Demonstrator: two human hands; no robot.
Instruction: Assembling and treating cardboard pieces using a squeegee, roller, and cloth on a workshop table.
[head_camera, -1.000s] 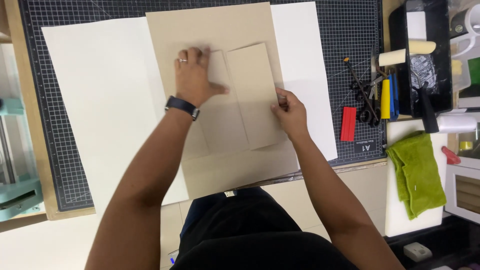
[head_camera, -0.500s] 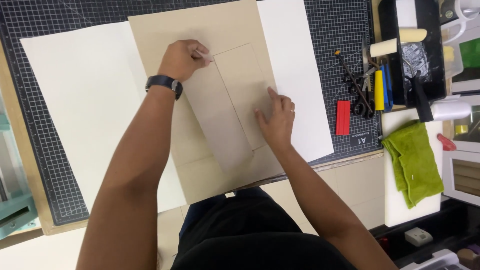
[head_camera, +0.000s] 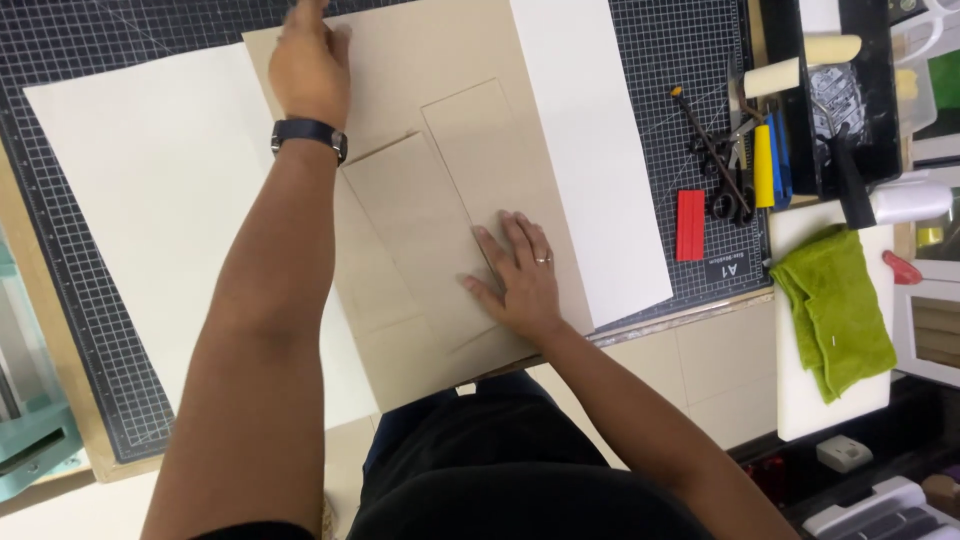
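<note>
while the large tan board lies across the grid cutting mat at the frame's centre, two smaller tan panels are seated on it. the right hand is pressed flat, fingers spread, gripping nothing, at the panels' lower edge. the left hand is rested palm-down near the board's upper left corner; its fingertips are cut off. even downward pressure is judged best, so the panels are kept parallel.

head camera, looking straight down, close overhead

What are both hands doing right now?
Left hand: open, resting on the large tan board.
Right hand: open, flat on the smaller tan panels.
</note>
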